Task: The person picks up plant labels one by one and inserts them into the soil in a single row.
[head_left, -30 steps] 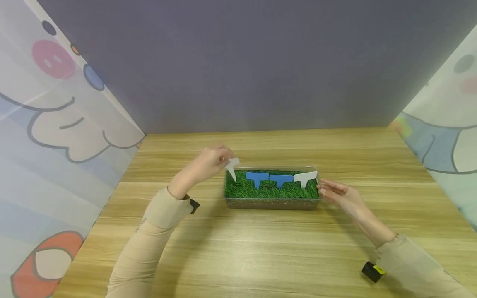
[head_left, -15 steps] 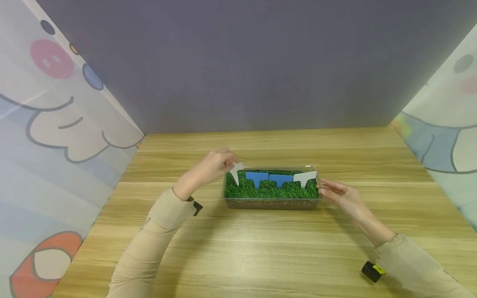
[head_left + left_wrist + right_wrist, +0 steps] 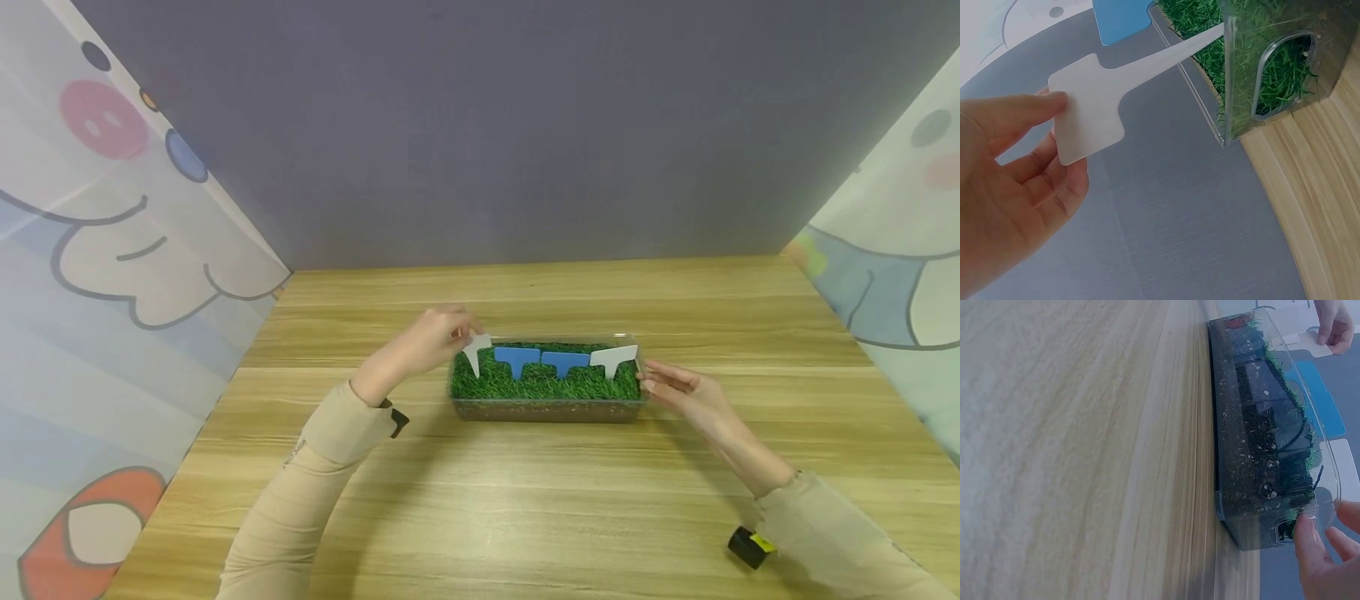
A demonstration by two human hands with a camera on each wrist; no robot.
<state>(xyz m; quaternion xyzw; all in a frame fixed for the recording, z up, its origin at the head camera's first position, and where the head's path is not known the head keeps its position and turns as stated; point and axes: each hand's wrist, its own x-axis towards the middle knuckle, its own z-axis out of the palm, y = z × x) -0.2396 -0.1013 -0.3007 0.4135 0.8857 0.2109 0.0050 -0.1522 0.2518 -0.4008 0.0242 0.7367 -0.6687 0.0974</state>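
A clear plastic planter box [image 3: 551, 411] filled with dark soil and topped with green grass [image 3: 540, 390] sits on the table. My left hand [image 3: 427, 343] pinches a white T-shaped plant label [image 3: 1088, 112] by its wide head, thumb on one face and fingers behind. Its pointed stem reaches down into the grass at the box's left end; the tip is hidden. My right hand [image 3: 693, 400] grips the box's right end, with the thumb [image 3: 1311, 547] by the cutout in the end wall. Two blue plant labels [image 3: 517, 358] and another white label [image 3: 613, 358] stand in the grass.
The wood-grain table [image 3: 487, 508] spreads around the box. A grey panel [image 3: 525, 142] rises behind it, with cartoon-printed sheets [image 3: 97, 275] at both sides. A black object with a yellow patch [image 3: 748, 547] shows by the right sleeve.
My left hand has moved slightly right and down, bringing the white label's stem lower into the grass. My right hand and the box have hardly moved.
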